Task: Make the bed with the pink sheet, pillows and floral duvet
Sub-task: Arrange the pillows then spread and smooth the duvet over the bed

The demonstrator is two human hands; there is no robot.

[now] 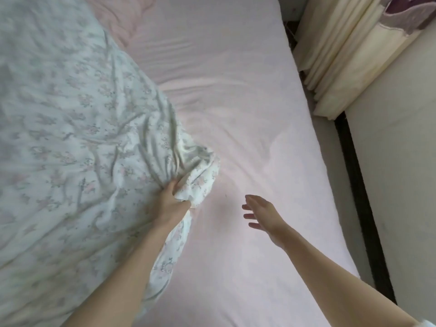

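Note:
The floral duvet (66,128), white with small pink and grey flowers, is heaped over the left half of the bed. My left hand (168,199) is shut on a bunched corner of it near the middle. The pink sheet (236,102) lies stretched over the mattress with a few creases and shows bare on the right half. Above that sheet hovers my right hand (262,214), fingers spread and holding nothing. A pink, pillow-like bulge (113,17) shows at the far top, partly under the duvet.
Cream curtains (339,50) hang in folds past the bed's far right corner. A pale wall (396,161) with a dark skirting strip (358,199) runs close along the bed's right side, leaving a narrow gap.

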